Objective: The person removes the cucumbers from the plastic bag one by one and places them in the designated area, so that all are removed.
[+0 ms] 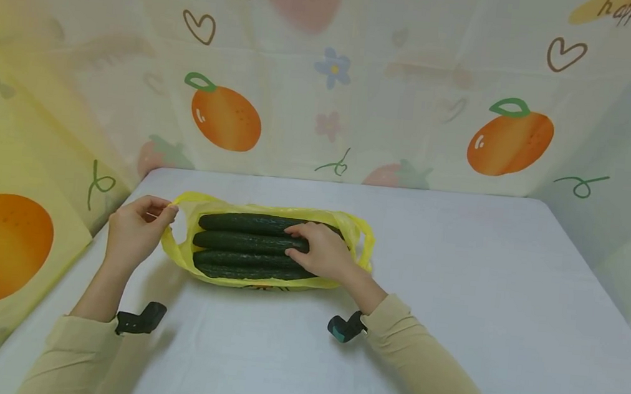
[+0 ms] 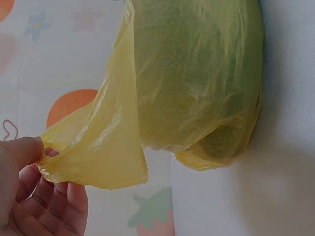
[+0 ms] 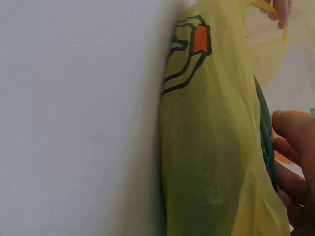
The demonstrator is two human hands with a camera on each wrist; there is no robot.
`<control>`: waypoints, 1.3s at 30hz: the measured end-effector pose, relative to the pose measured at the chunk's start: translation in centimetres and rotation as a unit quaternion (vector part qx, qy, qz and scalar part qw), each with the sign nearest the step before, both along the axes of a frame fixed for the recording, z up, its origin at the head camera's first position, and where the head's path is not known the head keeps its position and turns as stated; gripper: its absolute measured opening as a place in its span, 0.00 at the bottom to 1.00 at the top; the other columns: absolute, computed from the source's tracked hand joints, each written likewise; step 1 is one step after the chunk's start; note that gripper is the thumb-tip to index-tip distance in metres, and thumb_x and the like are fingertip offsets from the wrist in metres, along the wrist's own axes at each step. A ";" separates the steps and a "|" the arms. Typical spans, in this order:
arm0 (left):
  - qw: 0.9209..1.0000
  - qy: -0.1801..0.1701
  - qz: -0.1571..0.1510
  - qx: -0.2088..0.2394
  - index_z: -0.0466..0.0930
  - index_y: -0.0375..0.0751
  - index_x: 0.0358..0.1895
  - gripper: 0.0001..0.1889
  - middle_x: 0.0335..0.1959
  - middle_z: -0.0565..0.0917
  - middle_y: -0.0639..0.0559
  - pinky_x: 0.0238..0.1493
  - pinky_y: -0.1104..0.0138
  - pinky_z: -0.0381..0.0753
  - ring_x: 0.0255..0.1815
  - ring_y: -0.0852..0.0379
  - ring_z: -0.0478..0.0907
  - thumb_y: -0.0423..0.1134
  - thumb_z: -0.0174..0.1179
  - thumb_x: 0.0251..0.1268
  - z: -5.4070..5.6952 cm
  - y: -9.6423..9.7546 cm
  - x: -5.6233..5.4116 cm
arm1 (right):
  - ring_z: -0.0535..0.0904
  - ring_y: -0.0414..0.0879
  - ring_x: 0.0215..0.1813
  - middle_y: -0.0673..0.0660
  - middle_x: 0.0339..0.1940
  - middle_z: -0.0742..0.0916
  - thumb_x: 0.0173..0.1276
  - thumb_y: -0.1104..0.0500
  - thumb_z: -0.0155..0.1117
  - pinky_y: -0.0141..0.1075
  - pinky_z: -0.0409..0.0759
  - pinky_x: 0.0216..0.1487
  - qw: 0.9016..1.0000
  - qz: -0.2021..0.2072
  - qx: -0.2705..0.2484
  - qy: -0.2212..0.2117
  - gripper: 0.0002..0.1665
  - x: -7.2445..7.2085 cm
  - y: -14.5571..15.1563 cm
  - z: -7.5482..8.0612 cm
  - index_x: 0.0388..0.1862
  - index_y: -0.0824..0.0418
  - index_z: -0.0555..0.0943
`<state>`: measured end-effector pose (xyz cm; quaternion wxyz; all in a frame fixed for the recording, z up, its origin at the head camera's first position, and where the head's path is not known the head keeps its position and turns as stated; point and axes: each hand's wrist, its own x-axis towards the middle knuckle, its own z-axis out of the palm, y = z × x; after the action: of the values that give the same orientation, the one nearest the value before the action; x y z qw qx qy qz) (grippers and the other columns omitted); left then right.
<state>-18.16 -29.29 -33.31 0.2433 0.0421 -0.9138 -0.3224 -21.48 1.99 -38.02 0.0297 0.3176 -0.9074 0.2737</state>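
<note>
Cucumbers (image 1: 249, 243), dark green, at least three, lying side by side lengthwise inside a yellow plastic carrier bag (image 1: 263, 284). Bag: thin, translucent, mouth spread open upward, a loop handle at each end; the wall towards the wearer carries a printed motif (image 3: 201, 40) in black outline and orange. Left hand (image 1: 135, 231): at the bag's left end, grip pinched together on the left handle (image 1: 172, 250), which is drawn up and outward. Right hand (image 1: 323, 251): over the right half of the cucumbers, thumb and fingers bent and set apart, touching them; whether this grip clamps one cannot be told. Sleeves (image 1: 419, 362), beige, long, on both arms. Wrist cameras (image 1: 141, 318), black, one strapped to each wrist. Surface (image 1: 470, 298): white, beneath the bag. Backdrop (image 1: 287, 69): pale sheeting behind the surface, printed with oranges, hearts, flowers, strawberries and the word "happy"; yellowish towards the left.
</note>
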 end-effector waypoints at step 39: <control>1.000 -0.019 0.003 0.014 0.82 0.39 0.35 0.14 0.18 0.73 0.76 0.22 0.79 0.71 0.22 0.74 0.71 0.48 0.58 0.62 -0.6 -0.1 -0.1 | 0.75 0.47 0.44 0.54 0.45 0.79 0.61 0.50 0.64 0.35 0.77 0.40 0.997 -0.053 0.027 0.054 0.20 0.5 -1.5 -1.1 0.52 0.54 0.78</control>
<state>-18.30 -29.42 -33.93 0.2266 0.0539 -0.9135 -0.3337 -20.99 0.46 -39.15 0.0846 0.2843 -0.9270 0.2294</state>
